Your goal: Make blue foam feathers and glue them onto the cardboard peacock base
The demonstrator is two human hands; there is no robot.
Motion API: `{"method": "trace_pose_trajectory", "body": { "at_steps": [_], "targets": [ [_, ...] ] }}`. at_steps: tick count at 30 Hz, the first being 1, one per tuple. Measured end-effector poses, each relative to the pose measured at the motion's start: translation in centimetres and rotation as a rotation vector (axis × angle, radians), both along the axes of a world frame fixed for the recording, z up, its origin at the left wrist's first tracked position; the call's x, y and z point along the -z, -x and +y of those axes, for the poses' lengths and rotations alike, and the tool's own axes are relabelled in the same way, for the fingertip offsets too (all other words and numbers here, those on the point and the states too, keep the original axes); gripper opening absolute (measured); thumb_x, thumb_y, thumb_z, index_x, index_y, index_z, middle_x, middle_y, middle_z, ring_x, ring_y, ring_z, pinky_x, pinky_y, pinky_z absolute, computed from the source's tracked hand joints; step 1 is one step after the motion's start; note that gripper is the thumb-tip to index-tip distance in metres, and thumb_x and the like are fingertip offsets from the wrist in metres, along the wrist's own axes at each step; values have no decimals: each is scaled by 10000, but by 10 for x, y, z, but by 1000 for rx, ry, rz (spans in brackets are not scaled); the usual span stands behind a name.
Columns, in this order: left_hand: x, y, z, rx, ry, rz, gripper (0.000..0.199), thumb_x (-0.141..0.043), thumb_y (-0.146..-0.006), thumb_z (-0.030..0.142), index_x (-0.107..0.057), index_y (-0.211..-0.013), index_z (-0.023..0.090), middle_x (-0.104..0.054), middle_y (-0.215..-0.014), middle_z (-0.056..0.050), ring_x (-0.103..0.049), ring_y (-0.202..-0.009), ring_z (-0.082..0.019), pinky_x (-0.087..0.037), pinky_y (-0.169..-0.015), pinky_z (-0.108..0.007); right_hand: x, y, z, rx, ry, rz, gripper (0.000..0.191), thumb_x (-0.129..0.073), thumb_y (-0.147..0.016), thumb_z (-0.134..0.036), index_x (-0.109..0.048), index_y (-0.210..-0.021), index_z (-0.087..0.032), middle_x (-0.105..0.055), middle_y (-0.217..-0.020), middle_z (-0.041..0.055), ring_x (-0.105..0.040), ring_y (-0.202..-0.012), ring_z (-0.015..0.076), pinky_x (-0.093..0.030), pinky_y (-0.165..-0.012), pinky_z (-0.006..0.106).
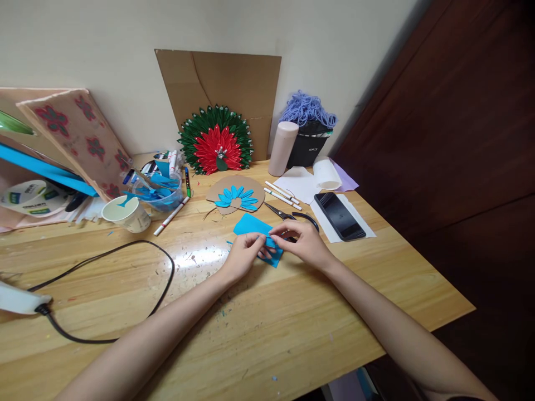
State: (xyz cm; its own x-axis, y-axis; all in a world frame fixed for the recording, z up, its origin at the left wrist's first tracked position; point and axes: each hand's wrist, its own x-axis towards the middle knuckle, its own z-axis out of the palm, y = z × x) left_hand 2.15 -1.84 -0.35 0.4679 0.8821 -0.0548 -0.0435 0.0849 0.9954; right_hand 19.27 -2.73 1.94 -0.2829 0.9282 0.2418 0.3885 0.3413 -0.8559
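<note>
Over the front of the table, my left hand (243, 255) and my right hand (308, 243) meet with fingertips pinched. Between them they hold a small strip of blue paper (270, 241). A larger blue sheet (249, 224) lies beneath and just behind the fingers, partly covered by them. Black-handled scissors (282, 214) rest beside my right hand, partly hidden by it. Farther back is a rounded cardboard piece (256, 188) with blue petals (236, 196) fanned out on it.
A red and green petal fan (217, 146) leans on cardboard (251, 78). At left stand a paper cup (134, 218), a tub of blue scraps (169, 199) and a looping black cable (170, 278). On the right are a phone (340, 216), white markers (282, 197) and a pink bottle (283, 149).
</note>
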Motion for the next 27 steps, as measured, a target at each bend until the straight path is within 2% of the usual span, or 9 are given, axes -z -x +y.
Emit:
{"method": "trace_pose_trajectory", "body": {
  "at_steps": [2,5,12,17,20,24,27],
  "targets": [
    [1,0,0,6,-14,19,340,-477,-836,401,-627,-744,111,-667,-715,-67,-587,-576,-118,-439,-554,-212,3,1,2,34,146,85,174,-620,-759,-308,-663,-828,-154,-672,-796,56,-628,-705,163,-511,-621,272],
    [-1,0,-3,17,-69,80,354,-440,-859,402,-618,-750,116,-645,-693,-49,-555,-556,-106,-406,-520,-202,6,2,5,33,224,134,186,-648,-728,-324,-647,-785,-147,-657,-744,45,-613,-664,154,-502,-610,273],
    [-6,0,-10,-10,-321,270,365,-394,-885,368,-535,-635,142,-497,-577,20,-441,-565,-99,-333,-546,-212,9,0,6,36,239,141,187,-688,-679,-314,-613,-729,-150,-603,-688,17,-553,-623,129,-468,-590,258],
    [-6,0,-9,-15,-330,274,367,-392,-880,378,-533,-635,144,-447,-564,30,-398,-558,-98,-299,-533,-219,6,-2,5,51,157,59,147,-662,-695,-290,-624,-710,-148,-596,-712,29,-541,-642,137,-457,-603,269],
    [-5,0,-8,-26,-254,219,397,-388,-872,407,-564,-639,139,-488,-563,16,-429,-550,-104,-315,-531,-222,1,-2,3,52,44,-1,90,-628,-729,-247,-616,-718,-158,-593,-732,30,-542,-660,141,-452,-604,267],
    [-3,1,-4,-2,-24,52,524,-294,-877,469,-634,-710,106,-620,-621,-60,-483,-479,-113,-283,-444,-229,-6,-3,0,64,-288,-106,14,-584,-767,-180,-596,-759,-176,-602,-786,43,-551,-726,160,-450,-660,295],
    [-4,2,-1,35,65,-33,544,-332,-849,510,-640,-689,92,-646,-625,-89,-462,-415,-95,-248,-407,-225,-6,-2,0,-18,-518,-218,28,-572,-789,-168,-589,-805,-184,-623,-803,49,-554,-776,179,-439,-722,330]
  ]
}}
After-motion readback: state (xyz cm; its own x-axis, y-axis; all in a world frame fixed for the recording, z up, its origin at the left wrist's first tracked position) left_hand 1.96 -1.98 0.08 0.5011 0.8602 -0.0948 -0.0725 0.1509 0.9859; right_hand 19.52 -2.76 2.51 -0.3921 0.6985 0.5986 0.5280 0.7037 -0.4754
